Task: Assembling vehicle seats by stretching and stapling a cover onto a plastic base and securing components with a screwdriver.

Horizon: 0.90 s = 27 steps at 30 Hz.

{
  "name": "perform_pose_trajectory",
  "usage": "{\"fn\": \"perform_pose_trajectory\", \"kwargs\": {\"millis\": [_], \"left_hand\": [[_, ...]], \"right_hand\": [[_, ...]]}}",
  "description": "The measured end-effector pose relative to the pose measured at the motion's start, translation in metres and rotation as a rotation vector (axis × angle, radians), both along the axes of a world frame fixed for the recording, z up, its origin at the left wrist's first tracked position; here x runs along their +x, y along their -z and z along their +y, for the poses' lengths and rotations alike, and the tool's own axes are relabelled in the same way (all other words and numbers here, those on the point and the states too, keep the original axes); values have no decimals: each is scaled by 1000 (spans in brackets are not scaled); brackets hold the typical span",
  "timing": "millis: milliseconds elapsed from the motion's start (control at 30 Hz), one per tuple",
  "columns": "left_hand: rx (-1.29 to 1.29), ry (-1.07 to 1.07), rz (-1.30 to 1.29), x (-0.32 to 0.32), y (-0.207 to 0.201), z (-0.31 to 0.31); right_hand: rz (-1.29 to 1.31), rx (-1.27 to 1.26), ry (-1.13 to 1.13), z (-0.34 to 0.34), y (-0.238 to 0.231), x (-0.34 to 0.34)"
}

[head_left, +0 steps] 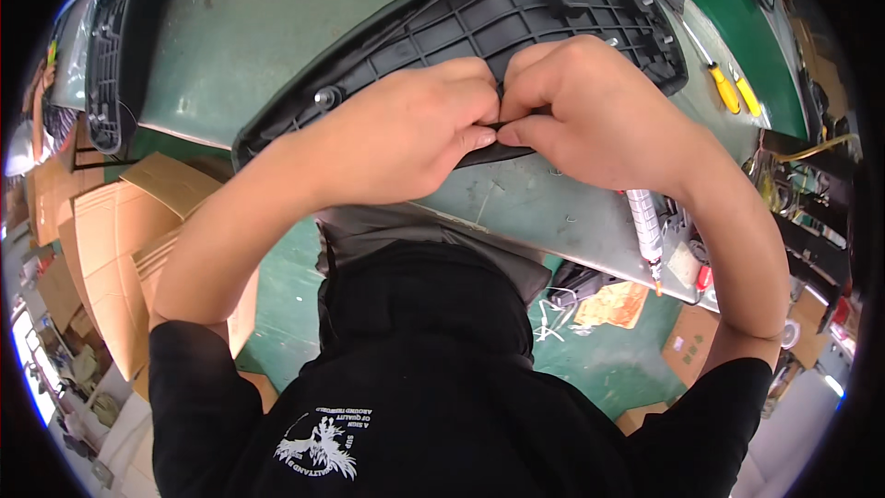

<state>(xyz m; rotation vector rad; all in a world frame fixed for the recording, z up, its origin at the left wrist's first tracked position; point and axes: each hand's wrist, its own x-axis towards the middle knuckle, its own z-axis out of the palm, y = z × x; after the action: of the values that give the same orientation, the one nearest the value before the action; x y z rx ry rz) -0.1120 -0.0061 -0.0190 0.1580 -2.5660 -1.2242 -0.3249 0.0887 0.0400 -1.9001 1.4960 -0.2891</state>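
Note:
A black motorcycle seat [442,37] lies upside down on the green-grey workbench, its ribbed plastic underside and several metal studs facing up. At its near edge, both my hands meet with their fingertips almost touching. My left hand [406,134] is closed in a pinch on the black cover material at the rim. Beside it, my right hand [590,115] pinches the same edge between thumb and curled fingers. The exact bit of cover under the fingertips is mostly hidden.
Two yellow-handled tools [724,90] lie at the right of the workbench [249,28]. A white cartridge with a nozzle [645,226] rests near the front edge. Another black ribbed seat part [106,83] is at the far left. Cardboard [115,267] stands on the left below.

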Motion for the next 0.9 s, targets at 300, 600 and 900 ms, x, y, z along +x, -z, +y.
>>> {"fn": "perform_pose_trajectory", "kwargs": {"millis": [300, 600, 900], "left_hand": [[182, 75, -49, -2, 21, -9], [-382, -102, -66, -11, 39, 28], [-716, -315, -62, -26, 62, 48]], "right_hand": [[-34, -113, 182, 11, 18, 17], [137, -518, 195, 28, 64, 19], [73, -829, 331, 59, 94, 5]]}}
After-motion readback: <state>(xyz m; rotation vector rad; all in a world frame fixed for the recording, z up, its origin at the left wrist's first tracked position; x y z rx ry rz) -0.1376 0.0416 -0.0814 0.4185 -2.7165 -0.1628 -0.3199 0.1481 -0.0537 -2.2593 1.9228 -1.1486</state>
